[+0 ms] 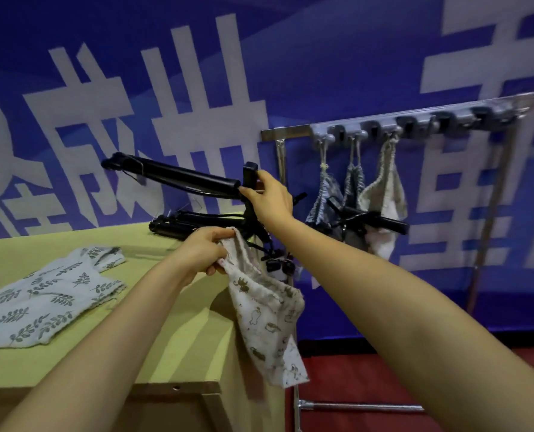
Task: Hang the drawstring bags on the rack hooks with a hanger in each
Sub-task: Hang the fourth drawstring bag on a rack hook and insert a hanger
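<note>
Black hanger (178, 177) gripped mid-frame by right hand (270, 198); left hand (201, 252) pinches animal-print drawstring bag (267, 310) mouth open for insertion.

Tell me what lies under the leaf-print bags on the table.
Under the leaf-print bags only the yellow-green tablecloth shows around their edges. Whether anything lies beneath or inside the bags cannot be seen, since the fabric covers it.

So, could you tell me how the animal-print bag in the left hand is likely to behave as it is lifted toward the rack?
The animal-print bag is probably floppy: it droops off the table edge below the left hand. It seems light, since a pinch at its mouth carries it. It may swing or fold, so the opening could close before the black hanger goes in.
</note>
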`<move>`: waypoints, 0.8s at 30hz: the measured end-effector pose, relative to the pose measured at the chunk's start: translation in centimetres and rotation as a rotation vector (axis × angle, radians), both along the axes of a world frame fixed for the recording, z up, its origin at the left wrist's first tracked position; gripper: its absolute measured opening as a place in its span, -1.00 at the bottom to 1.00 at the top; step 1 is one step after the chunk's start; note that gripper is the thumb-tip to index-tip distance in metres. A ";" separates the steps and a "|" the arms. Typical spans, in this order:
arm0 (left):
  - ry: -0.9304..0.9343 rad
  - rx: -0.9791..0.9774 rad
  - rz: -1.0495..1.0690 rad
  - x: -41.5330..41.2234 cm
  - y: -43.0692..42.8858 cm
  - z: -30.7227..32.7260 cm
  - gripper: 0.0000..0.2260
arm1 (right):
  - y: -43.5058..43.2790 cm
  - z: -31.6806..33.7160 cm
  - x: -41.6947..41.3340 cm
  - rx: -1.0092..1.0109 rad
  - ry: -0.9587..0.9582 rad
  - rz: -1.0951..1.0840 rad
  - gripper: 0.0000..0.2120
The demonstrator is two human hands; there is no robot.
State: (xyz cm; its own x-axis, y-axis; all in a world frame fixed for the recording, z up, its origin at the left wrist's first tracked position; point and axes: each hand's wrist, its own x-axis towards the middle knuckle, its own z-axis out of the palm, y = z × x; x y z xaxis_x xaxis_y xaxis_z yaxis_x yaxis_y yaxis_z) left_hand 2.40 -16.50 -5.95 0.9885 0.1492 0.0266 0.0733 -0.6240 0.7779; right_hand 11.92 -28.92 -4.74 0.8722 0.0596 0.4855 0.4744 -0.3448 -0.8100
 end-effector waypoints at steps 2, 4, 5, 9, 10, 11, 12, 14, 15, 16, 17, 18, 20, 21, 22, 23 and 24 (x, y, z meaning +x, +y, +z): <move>-0.005 0.019 -0.012 -0.5 -1.8 0.0 -0.46 | -2.9 -0.2 -1.5 0.033 -0.005 -0.042 -0.67; -0.016 0.043 -0.026 -0.7 -3.6 -0.2 -0.47 | -5.7 -0.4 -2.7 0.061 -0.011 -0.065 -0.67; -0.019 0.059 -0.029 -0.6 -4.1 -0.3 -0.47 | -6.7 -0.4 -3.2 0.077 -0.017 -0.072 -0.65; -0.019 0.172 -0.067 -1.0 -8.1 -1.6 -0.48 | -13.1 -1.4 -5.8 0.182 -0.024 -0.140 -0.67; -0.028 0.208 -0.068 -1.0 -8.8 -2.1 -0.48 | -14.3 -1.6 -6.2 0.217 -0.019 -0.151 -0.69; -0.040 0.232 -0.065 -0.9 -9.3 -2.6 -0.48 | -15.2 -1.8 -6.6 0.246 -0.018 -0.165 -0.70; -0.051 0.248 -0.063 -0.9 -9.9 -3.2 -0.50 | -16.2 -2.0 -6.9 0.265 -0.020 -0.187 -0.71; -0.054 0.265 -0.043 -0.8 -10.3 -4.1 -0.53 | -17.1 -1.7 -7.3 0.289 -0.048 -0.204 -0.72; -0.051 0.265 -0.027 -0.7 -10.3 -4.5 -0.54 | -17.3 -1.3 -7.4 0.308 -0.067 -0.199 -0.73; -0.049 0.256 -0.013 -0.6 -10.1 -4.8 -0.56 | -17.3 -0.8 -7.3 0.329 -0.082 -0.188 -0.73; -0.044 0.244 -0.001 -0.4 -9.8 -5.0 -0.57 | -17.1 -0.2 -7.2 0.338 -0.097 -0.178 -0.74; -0.034 0.228 0.005 -0.4 -9.5 -5.1 -0.57 | -16.7 0.4 -7.1 0.321 -0.115 -0.175 -0.74; -0.016 0.193 0.008 -0.4 -8.9 -5.3 -0.56 | -16.2 1.2 -6.6 0.202 -0.165 -0.210 -0.71; -0.013 0.175 0.015 -0.5 -8.4 -5.4 -0.55 | -15.8 1.3 -6.4 0.122 -0.195 -0.228 -0.70; -0.001 0.156 0.016 -0.6 -8.2 -5.6 -0.54 | -15.8 1.2 -6.3 0.057 -0.221 -0.241 -0.70; 0.022 0.140 0.023 -0.7 -8.0 -5.8 -0.54 | -15.9 1.2 -6.2 0.013 -0.247 -0.243 -0.70; 0.043 0.132 0.031 -0.8 -7.8 -5.9 -0.54 | -15.9 1.1 -6.2 -0.010 -0.265 -0.243 -0.71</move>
State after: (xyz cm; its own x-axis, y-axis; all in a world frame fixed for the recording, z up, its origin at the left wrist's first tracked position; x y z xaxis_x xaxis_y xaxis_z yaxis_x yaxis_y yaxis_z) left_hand 1.58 -24.28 -11.86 0.9842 0.1772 0.0059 0.1251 -0.7179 0.6848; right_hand 5.77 -44.84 -3.66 0.7052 -0.1286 0.6973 0.5707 -0.4806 -0.6658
